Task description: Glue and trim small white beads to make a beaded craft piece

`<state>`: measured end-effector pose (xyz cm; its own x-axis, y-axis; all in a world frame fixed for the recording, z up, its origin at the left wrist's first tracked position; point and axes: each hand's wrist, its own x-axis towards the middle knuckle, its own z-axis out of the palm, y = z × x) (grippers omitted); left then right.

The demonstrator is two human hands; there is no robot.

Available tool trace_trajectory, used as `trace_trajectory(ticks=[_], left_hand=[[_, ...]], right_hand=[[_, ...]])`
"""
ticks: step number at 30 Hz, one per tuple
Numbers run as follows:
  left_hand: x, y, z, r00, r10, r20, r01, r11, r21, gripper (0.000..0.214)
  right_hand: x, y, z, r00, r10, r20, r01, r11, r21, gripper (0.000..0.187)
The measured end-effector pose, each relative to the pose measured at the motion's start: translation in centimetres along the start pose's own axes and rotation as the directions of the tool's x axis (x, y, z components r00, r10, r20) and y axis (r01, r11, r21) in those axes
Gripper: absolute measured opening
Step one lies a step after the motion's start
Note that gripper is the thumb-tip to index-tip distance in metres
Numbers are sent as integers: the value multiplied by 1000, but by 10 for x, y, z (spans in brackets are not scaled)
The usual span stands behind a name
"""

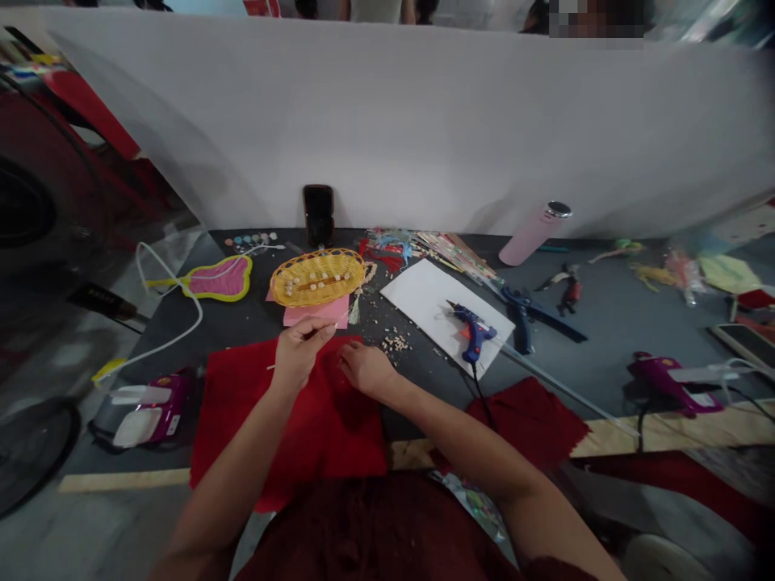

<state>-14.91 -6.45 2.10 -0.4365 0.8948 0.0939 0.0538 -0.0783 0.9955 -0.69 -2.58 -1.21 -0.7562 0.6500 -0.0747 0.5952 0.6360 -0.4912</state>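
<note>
Head view shows two bare hands close together over a dark table [611,323]. The left hand [301,349] is narrow, with thumb and finger pinched on a thin white piece [270,368]. One end pokes out to the left of the hand, and a bit of white shows at the fingertips. I cannot tell if it is a string or a stick. The thin white piece is up over the far part of a big red cloth [242,411].

The right hand [367,369] is just beside the left one, near the cloth's far right corner. Its fingers are curled in. I cannot tell if it holds anything.

Behind the left hand is a yellow basket [336,262] with small white beads [315,285] in it. Pink paper [327,312] shows under its near side. A pale tassel [354,308] hangs down by the basket's right end. A little pile of pale bits [396,342] lies to the right, near the right hand.

Farther right, a blue glue gun [476,337] lies on a white board [415,286]. A dark phone [319,214] leans on the white wall [424,129] behind the basket. A pink bottle [529,236] tilts to the right near the wall.
</note>
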Motion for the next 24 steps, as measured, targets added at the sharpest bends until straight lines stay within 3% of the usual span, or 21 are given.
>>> trace_trajectory(ticks=[3, 5, 8, 10, 14, 24], left_hand=[[-4, -2, 1, 1000, -4, -4, 3, 999, -33, 19], [-7, -1, 4, 1000, 9, 10, -9, 999, -50, 17], [-14, 3, 14, 997, 45, 55, -41, 997, -68, 14], [-18, 7, 23, 994, 64, 86, -58, 995, -75, 13], [-26, 14, 40, 988, 87, 124, -75, 992, -103, 11], [-35, 16, 53, 977, 111, 180, -84, 985, -153, 11]], right_hand=[[-6, 5, -6, 999, -13, -44, 17, 995, 95, 16], [-15, 8, -12, 989, 22, -147, 29, 940, 339, 16], [-30, 9, -25, 940, 188, -284, 97, 652, 752, 21], [-38, 6, -33, 911, 282, -299, 129, 495, 859, 23], [-48, 1, -44, 881, 356, -311, 171, 373, 912, 23], [-56, -1, -45, 868, 377, -324, 219, 296, 930, 22]])
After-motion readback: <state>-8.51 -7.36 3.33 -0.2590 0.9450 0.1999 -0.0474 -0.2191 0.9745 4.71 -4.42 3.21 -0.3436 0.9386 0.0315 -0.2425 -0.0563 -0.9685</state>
